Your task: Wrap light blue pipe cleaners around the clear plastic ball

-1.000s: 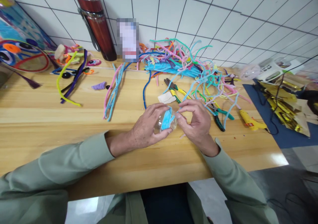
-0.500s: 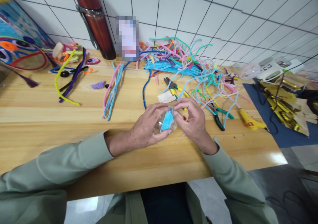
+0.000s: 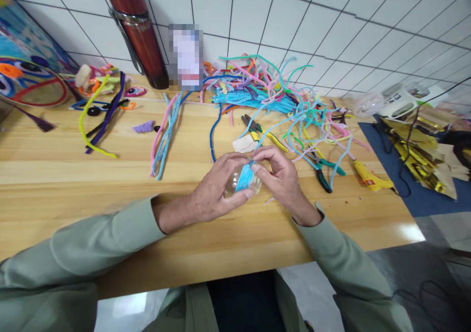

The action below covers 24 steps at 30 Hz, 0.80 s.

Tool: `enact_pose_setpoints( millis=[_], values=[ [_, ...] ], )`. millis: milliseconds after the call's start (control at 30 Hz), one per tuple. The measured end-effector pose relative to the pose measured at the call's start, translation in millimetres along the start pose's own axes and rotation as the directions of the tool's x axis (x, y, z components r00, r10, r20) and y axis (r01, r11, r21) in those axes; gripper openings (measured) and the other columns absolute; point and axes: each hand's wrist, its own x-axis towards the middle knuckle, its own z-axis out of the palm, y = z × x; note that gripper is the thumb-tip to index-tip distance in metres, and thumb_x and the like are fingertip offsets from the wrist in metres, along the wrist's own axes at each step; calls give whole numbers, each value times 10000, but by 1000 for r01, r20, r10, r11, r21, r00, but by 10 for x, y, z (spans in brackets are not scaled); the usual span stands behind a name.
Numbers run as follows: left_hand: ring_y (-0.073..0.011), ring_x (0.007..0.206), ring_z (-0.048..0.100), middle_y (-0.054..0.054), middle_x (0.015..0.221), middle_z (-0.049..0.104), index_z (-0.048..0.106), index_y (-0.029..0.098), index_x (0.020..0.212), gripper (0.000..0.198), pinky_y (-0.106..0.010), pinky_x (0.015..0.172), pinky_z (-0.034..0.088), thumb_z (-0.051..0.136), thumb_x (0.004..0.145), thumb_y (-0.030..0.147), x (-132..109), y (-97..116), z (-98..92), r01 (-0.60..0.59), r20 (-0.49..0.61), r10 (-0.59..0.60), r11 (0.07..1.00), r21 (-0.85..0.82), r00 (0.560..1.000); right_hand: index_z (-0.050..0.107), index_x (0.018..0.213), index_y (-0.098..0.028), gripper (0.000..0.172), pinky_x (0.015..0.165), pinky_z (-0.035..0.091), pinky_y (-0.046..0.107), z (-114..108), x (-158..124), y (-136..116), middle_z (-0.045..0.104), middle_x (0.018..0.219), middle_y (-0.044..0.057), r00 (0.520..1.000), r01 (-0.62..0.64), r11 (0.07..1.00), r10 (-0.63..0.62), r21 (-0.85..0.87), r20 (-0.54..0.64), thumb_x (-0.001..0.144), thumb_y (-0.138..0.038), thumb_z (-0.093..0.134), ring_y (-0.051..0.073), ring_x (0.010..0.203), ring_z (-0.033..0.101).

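Note:
My left hand [image 3: 213,187] is wrapped around a clear plastic ball [image 3: 239,185] that has light blue pipe cleaner [image 3: 246,176] wound over it. My right hand [image 3: 281,177] is closed in a pinch at the top of the ball, its fingertips on the blue pipe cleaner. Both hands hover just above the wooden table [image 3: 73,175], near its front middle. Part of the ball is hidden by my fingers.
A tangle of coloured pipe cleaners [image 3: 272,94] lies behind my hands. Yellow-handled pliers [image 3: 259,133], green-handled pliers [image 3: 324,170] and a yellow glue gun [image 3: 368,177] lie to the right. A red flask [image 3: 138,32] stands by the tiled wall. Gold foil scraps [image 3: 423,160] lie far right.
My right hand has shifted slightly left and closer onto the ball, its fingers pressing the blue pipe cleaner. My left hand keeps its hold.

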Motion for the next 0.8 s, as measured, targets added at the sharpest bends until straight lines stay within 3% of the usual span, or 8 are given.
enact_pose_setpoints(
  millis=[100,200,300,400,467,600,800],
  values=[
    [-295,1410,628,-137,1472,635,511,284,1492,447,-534,1207,542,657,1076,357,12,16,-37,107,-5,-108,992,-60,994,714,1033,-279,70,978,591,445,26,-10,-8,779,1103,39,1000,31,999,-31,14,1,981,-301,756,230,1082,731],
    [-305,1414,636,-140,1495,637,522,277,1496,496,-557,1221,533,703,1050,396,15,4,-68,274,34,-272,957,-96,962,706,1038,-287,71,988,588,447,46,-23,-26,765,1123,41,998,55,998,-55,7,0,984,-272,749,231,1105,724],
    [-315,1341,690,-137,1466,680,559,276,1481,498,-570,1127,597,707,1045,466,19,11,-98,426,135,-409,894,-142,903,697,1045,-290,105,985,588,455,59,-49,-43,721,1231,68,998,41,998,-42,-40,-37,964,-274,761,250,1164,695],
    [-312,1258,733,-137,1436,707,589,265,1460,488,-550,1023,650,705,1040,486,19,43,-112,499,199,-466,848,-178,862,672,1064,-283,191,914,581,422,69,-83,-46,680,1192,64,996,-19,998,15,-56,-83,915,-280,791,231,1058,671],
    [-310,1262,732,-138,1435,706,585,260,1463,501,-551,1035,645,721,1027,465,15,60,-102,492,174,-466,854,-170,868,653,1065,-276,217,898,565,403,67,-97,-39,672,1076,33,993,-90,995,87,-31,-85,901,-304,792,210,974,652],
    [-308,1317,692,-127,1427,687,567,266,1464,532,-558,1131,593,763,984,388,15,63,-60,343,34,-342,937,-61,939,660,1031,-264,257,926,555,387,28,-76,-28,695,1010,13,962,-264,962,268,63,-48,884,-394,825,204,968,654],
    [-315,1362,628,-136,1437,634,512,278,1474,528,-555,1157,572,730,995,323,3,39,0,171,-30,-169,984,59,985,736,1035,-249,261,879,594,363,6,9,-32,753,1009,18,901,-432,829,407,354,149,896,-446,837,206,954,708]
  ],
)
